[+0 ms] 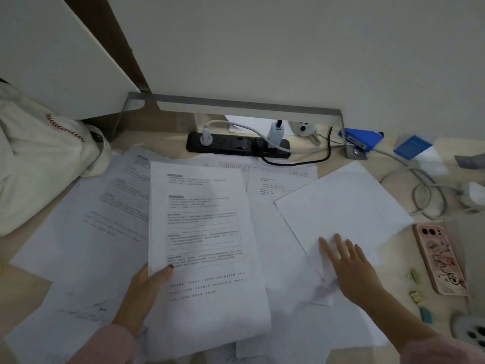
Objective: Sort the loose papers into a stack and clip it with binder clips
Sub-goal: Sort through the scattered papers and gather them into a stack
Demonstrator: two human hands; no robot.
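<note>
Stack (204, 232), long axis toward wall (288, 48)

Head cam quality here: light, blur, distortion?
Head view: dim, flat light, no glare; wide-angle leans the white panel; right hand slightly smeared on the blank sheet; text on the printed sheet pinched by the left hand too soft to read.

wall (288, 48) plain white | desk (396, 245) pale wood | grey metal riser (236, 102) along wall | white panel (52, 48) upper left | light dim

Head view, close above desk (23, 290)
</note>
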